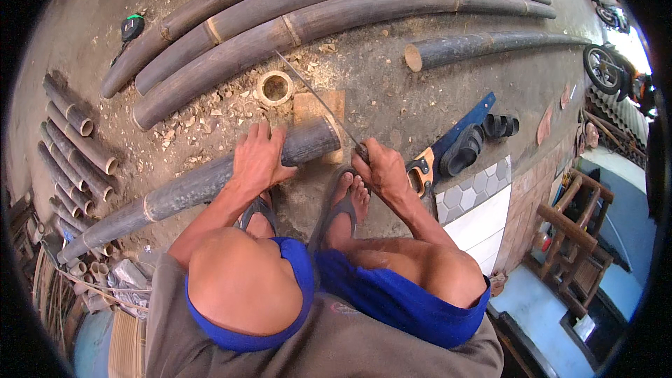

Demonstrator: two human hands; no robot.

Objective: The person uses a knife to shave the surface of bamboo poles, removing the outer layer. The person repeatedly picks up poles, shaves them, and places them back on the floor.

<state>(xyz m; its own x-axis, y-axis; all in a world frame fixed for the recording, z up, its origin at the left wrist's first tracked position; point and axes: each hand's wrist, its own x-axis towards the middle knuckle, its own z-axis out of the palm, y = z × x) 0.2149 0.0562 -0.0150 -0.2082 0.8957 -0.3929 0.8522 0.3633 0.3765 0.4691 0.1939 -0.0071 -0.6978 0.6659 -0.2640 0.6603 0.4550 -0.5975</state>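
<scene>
A dark bamboo pole (189, 180) lies slantwise before me, its near-right end resting on a wooden block (308, 106). My left hand (260, 161) presses down on the pole, fingers over its top and thumb along its side. In my right hand (381, 168) is the handle of a long knife (313, 93), its narrow blade seen almost edge-on. The blade crosses over the pole's pale cut end and points up and left; whether it touches the bamboo, I cannot tell. Just beyond the block sits a pale cut bamboo ring (274, 88).
Long bamboo poles (315, 17) lie across the far floor among wood chips. Short cut bamboo pieces (77, 143) are lined up at left, near a tape measure (132, 26). At right are a handsaw (462, 126), black sandals (463, 150), tiles (476, 192) and a bamboo frame (570, 238).
</scene>
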